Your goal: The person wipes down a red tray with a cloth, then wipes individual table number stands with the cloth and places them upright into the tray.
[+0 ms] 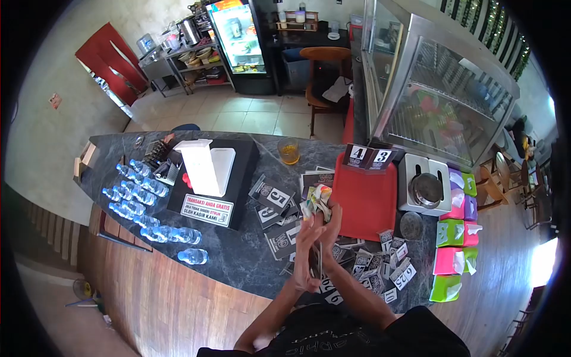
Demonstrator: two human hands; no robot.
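Observation:
In the head view, my right hand (331,221) is closed around a crumpled multicoloured cloth (319,197) with yellow, white and green patches. My left hand (307,241) is pressed close beside it, fingers pointing away from me. A thin dark edge shows between the palms, but I cannot make out what it belongs to. Under and around both hands lie black-and-white number cards, among them a "15" card (275,195) at the left and a "25" card (404,273) in a loose pile at the right.
A red tray (366,205) lies right of my hands, with number stands "4" and "3" (369,157) at its far end. Beyond are a tissue dispenser (410,178), colourful tissue packs (449,262) and a glass cabinet (446,101). A drinking glass (289,153), payment sign (206,210) and water bottles (193,256) also stand here.

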